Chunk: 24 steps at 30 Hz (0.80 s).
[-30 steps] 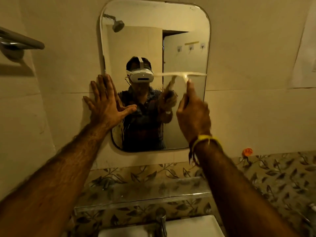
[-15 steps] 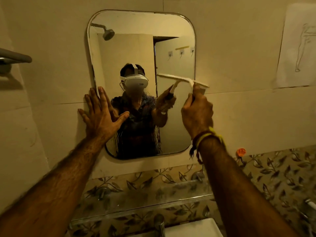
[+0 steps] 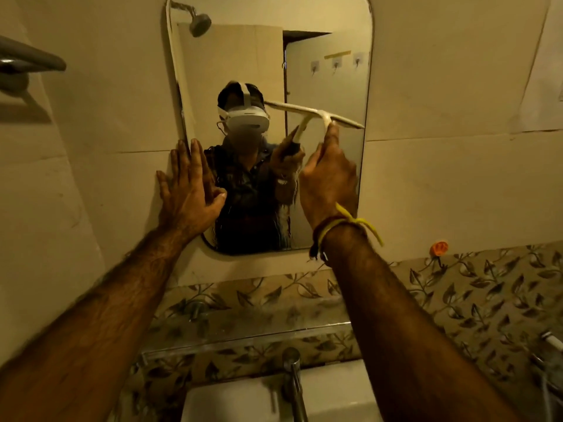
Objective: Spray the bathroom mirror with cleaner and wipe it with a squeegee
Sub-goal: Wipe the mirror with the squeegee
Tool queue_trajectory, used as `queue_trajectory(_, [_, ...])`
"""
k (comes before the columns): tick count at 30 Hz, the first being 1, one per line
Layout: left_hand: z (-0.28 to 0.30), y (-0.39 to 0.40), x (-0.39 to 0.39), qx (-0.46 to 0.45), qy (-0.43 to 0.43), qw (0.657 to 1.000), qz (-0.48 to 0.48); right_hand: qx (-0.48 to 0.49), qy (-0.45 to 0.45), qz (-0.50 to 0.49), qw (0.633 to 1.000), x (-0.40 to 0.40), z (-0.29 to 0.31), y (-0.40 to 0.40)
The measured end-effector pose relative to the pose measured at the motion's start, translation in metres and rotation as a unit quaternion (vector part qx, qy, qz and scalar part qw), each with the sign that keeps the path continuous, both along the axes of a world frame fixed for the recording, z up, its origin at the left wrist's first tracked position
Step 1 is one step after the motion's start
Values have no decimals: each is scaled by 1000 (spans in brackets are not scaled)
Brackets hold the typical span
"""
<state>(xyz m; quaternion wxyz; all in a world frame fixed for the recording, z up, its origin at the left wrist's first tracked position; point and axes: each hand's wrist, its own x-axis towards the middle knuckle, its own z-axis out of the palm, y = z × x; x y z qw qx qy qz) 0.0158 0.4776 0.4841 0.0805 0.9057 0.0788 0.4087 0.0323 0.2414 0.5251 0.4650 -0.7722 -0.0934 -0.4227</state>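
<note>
Squeegee (image 3: 316, 114) handle hidden in R hand (image 3: 327, 181); mirror (image 3: 329, 71) top cropped.

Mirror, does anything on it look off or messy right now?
Yes. Wet streaks run down the lower middle of the mirror, left of the right hand. The squeegee blade sits tilted, right end lower, not level.
</note>
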Motion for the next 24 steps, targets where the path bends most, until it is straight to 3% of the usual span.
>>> queue_trajectory(6, [2,9,-8,-16,-20,999,-37,-64,37,64,995,-34,-64,12])
queue_trajectory(12, [4,8,-12,-45,-46,996,-61,-70,-26,37,997,-14,-6,22])
queue_trajectory(18, [4,19,-19,-56,-2,994,-91,-186,-3,35,982,-46,-76,32])
queue_trajectory(24, [8,22,-26,-62,-6,993,-99,-196,-67,41,977,-26,3,70])
